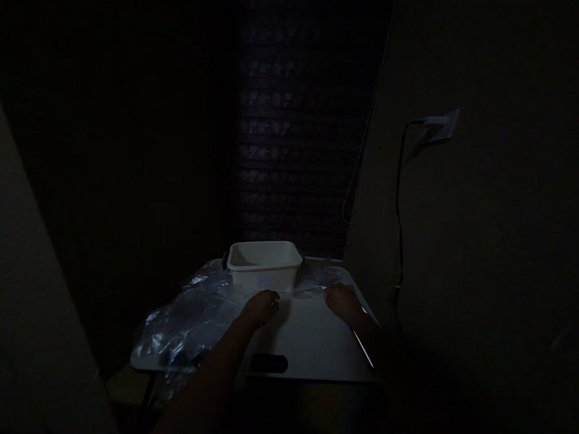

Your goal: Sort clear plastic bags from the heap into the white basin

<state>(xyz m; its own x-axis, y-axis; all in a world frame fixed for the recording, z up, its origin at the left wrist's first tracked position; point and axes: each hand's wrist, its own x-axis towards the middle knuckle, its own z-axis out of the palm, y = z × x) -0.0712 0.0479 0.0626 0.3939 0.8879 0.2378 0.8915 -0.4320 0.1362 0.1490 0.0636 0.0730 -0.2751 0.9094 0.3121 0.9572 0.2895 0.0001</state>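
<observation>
Across the lower middle of the head view, a white, flat table top [311, 337] with rounded corners carries a clear, crinkled plastic film [188, 312], which spreads over its left side and hangs past the near edge at the lower left. More film lies toward the table's far right. At the table's far side, just below the frame's centre, stands a white, rectangular plastic tub [265, 281] with dark end handles, upright, film around its base.

Just below the tub, the left hand [262, 307] has its fingers curled inward near the film; the dimness hides whether they grip it. Right of centre, the right hand [344, 301] reaches over the table's right side, fingers bent at the film there; whether they are closed on it, I cannot tell.

At upper centre hangs a dark, horizontally ribbed window covering [266, 129]; at upper right, a thin black cable [400, 198] drops from a pale wall outlet [447, 125].
</observation>
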